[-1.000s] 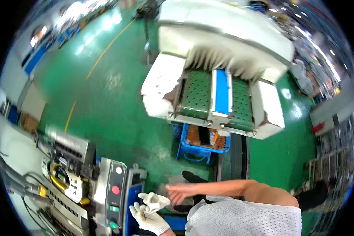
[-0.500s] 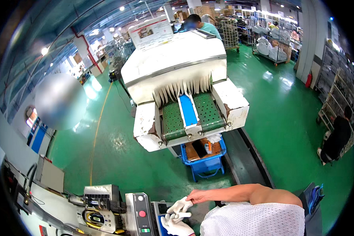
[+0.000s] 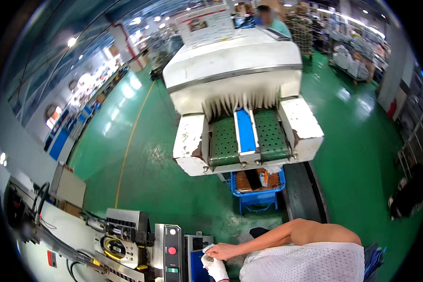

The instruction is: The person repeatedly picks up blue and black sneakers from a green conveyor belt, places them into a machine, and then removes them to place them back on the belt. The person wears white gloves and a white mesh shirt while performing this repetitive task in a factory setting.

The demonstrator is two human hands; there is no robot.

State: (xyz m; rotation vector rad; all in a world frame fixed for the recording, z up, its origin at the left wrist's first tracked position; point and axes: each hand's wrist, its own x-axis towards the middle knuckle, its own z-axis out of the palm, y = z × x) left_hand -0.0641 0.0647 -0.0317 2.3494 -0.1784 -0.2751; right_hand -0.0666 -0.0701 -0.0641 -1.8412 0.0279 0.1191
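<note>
My left hand (image 3: 215, 269) wears a white knit glove and comes up from the lower edge. Its fingers are largely hidden behind my bare right hand (image 3: 222, 251), which reaches in from the right and is closed on white glove fabric (image 3: 207, 247) at the gloved fingers. Whether this fabric is a second, loose glove or part of the worn one, I cannot make out. Both hands meet above a blue surface (image 3: 197, 264), just right of a control panel (image 3: 172, 251) with a red button.
A white conveyor machine (image 3: 235, 58) with a perforated green belt (image 3: 224, 143) stands ahead. Below it is a blue cart (image 3: 261, 196) holding brown and black items. Metal machinery (image 3: 122, 244) sits left of the panel. One person (image 3: 279, 26) is behind the conveyor, another (image 3: 411, 192) low at the right.
My bare right hand has drawn in closer over the gloved left hand; the white glove it held stretched out is now mostly covered. The view has shifted, moving the conveyor rightward.
</note>
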